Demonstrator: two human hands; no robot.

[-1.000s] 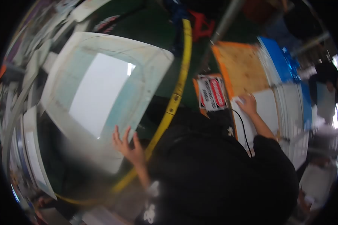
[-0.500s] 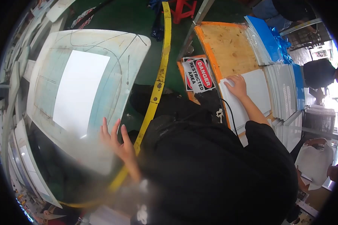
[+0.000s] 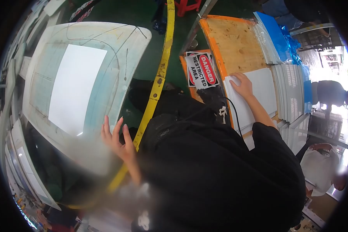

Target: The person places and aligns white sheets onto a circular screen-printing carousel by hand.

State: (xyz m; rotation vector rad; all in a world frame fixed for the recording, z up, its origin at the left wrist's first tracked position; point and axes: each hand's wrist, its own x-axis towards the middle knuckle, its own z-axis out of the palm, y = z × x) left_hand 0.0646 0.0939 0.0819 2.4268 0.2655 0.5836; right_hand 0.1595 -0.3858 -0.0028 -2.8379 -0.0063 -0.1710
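My left hand (image 3: pixel 120 141) is raised with its fingers spread, holding nothing, near the lower right edge of a pale, worn board (image 3: pixel 120 81). A white rectangular sheet (image 3: pixel 77 89) lies on that board. My right hand (image 3: pixel 241 86) is at the left part of a white sheet (image 3: pixel 263 87) on a wooden surface with an orange edge (image 3: pixel 236 42). Its fingers are bent and drawn close together at the sheet. A thin black cable (image 3: pixel 237 116) runs below that hand.
A yellow metal strip (image 3: pixel 158 81) runs between board and wooden surface. A danger sign (image 3: pixel 202 69) stands beside the orange edge. Stacked white panels (image 3: pixel 290 92), blue-wrapped sheets (image 3: pixel 274 36) and a red stool (image 3: pixel 187 5) are around. A person in white (image 3: pixel 317 168) is at the right.
The view has shifted slightly, so the board and sheets appear a little higher and further left. Both hands keep nearly the same pose.
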